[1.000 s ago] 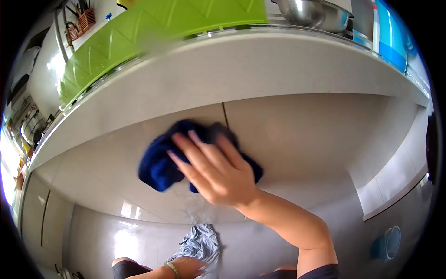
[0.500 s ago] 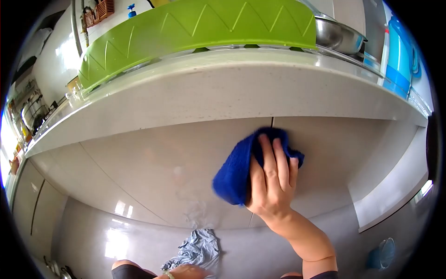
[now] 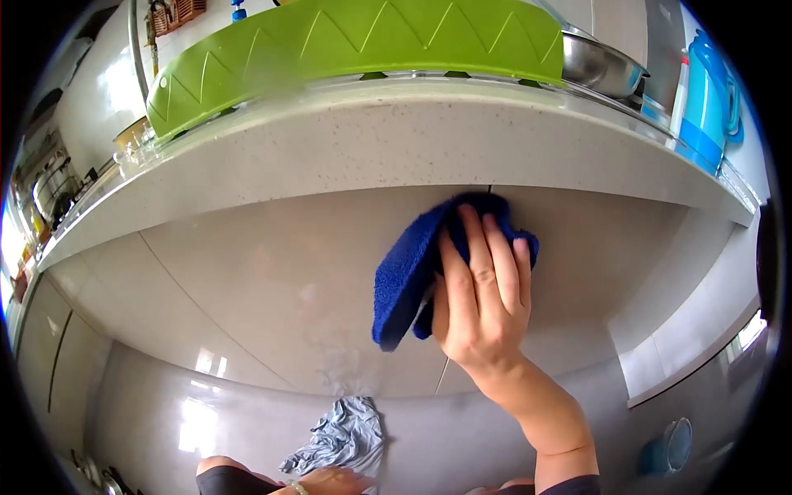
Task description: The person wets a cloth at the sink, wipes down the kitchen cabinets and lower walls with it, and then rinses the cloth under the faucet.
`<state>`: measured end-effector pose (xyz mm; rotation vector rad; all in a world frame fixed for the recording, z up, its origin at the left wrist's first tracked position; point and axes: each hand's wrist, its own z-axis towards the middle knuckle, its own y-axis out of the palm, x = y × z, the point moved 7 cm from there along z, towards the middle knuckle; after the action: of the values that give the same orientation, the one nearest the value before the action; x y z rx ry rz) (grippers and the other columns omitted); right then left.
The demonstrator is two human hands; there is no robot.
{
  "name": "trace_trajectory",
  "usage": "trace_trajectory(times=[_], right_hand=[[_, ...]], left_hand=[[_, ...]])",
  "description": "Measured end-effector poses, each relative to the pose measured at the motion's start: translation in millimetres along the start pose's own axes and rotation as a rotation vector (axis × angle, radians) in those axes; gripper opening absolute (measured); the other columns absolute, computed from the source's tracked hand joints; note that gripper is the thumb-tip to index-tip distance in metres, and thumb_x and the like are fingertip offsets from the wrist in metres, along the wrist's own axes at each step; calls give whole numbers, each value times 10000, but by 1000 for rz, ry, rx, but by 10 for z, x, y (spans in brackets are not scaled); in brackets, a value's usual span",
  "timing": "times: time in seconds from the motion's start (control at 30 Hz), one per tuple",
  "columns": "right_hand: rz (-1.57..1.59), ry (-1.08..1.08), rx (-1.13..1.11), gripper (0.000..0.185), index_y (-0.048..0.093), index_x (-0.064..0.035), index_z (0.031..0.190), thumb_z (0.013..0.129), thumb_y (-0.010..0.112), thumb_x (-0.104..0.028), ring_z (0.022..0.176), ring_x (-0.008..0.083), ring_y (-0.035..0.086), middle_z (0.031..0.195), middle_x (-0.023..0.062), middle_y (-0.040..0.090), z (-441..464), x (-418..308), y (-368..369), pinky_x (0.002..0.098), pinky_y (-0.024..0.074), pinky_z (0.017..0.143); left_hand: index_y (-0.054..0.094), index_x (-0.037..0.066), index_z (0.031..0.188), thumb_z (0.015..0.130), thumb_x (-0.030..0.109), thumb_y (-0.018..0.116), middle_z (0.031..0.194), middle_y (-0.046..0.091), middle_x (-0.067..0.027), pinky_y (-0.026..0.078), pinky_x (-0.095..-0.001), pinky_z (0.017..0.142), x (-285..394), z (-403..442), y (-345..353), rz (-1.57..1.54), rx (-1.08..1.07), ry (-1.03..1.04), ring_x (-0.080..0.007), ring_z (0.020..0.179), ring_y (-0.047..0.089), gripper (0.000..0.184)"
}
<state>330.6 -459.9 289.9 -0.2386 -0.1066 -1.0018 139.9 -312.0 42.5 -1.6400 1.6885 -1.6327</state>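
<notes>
Right hand point(image 3: 485, 309): held blue cloth point(image 3: 403, 272) to cabinet point(image 3: 272, 280); flat, even pressure, we judged, served best. Left hand point(image 3: 337, 480), by grey rag point(image 3: 345, 433): grip we could not tell.

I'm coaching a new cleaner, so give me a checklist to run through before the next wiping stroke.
1. Right hand on the blue cloth: ok, fingers stretched over it.
2. Blue cloth against the cabinet front: ok under the fingers, by the look of it; full contact at its left side, cannot tell.
3. Cabinet front free of marks: not ok, hazy smears show low down, left of the right hand.
4. Left hand grip: cannot tell, the bottom edge cuts it off.
5. Grey cloth off the floor: not ok, it lies crumpled there.
6. Blue bucket apart from the right arm: ok.
</notes>
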Motion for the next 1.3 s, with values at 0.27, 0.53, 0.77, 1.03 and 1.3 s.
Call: trace_trajectory(times=[0.27, 0.53, 0.77, 1.03, 1.3], right_hand=[[23, -5, 3, 262, 723, -66, 1065, 904, 518, -89, 1216, 260, 567, 1206, 118, 688, 77, -30, 8, 395, 322, 1134], [198, -41, -69, 399, 637, -56, 1256, 902, 487, -163, 1299, 361, 493, 1427, 161, 507, 289, -178, 247, 484, 398, 1084], [-19, 80, 112, 407, 641, -92, 1287, 912, 560, -229, 1249, 398, 522, 1360, 190, 552, 39, 546, 16, 582, 305, 1107], [272, 101, -8, 446, 596, -67, 1288, 919, 585, -318, 1381, 362, 400, 1478, 125, 484, 187, 279, 190, 611, 244, 1137], [431, -492, -358, 386, 573, -140, 1350, 1003, 454, -259, 1241, 238, 511, 1363, 67, 542, -2505, -832, 788, 447, 385, 1074]], left_hand=[[613, 89, 1218, 906, 261, 620, 1029, 684, -180, 503, -479, 864, 10, 21, 149, -74, -13, 7, -383, 991, 643, 356], [612, 104, 1228, 900, 248, 626, 1012, 680, -199, 504, -484, 848, 27, 83, 181, -43, -32, 25, -372, 976, 648, 359], [573, 112, 1260, 908, 247, 617, 998, 677, -195, 508, -496, 825, -143, 58, 205, -28, -18, 40, -389, 940, 652, 380], [567, 112, 1299, 920, 251, 602, 1082, 656, -212, 498, -500, 874, -114, 134, 132, -35, -71, -8, -392, 1012, 633, 405], [587, 88, 1266, 953, 270, 591, 936, 687, -147, 537, -446, 781, -23, 231, 161, 3, -128, 23, -351, 880, 664, 362]])
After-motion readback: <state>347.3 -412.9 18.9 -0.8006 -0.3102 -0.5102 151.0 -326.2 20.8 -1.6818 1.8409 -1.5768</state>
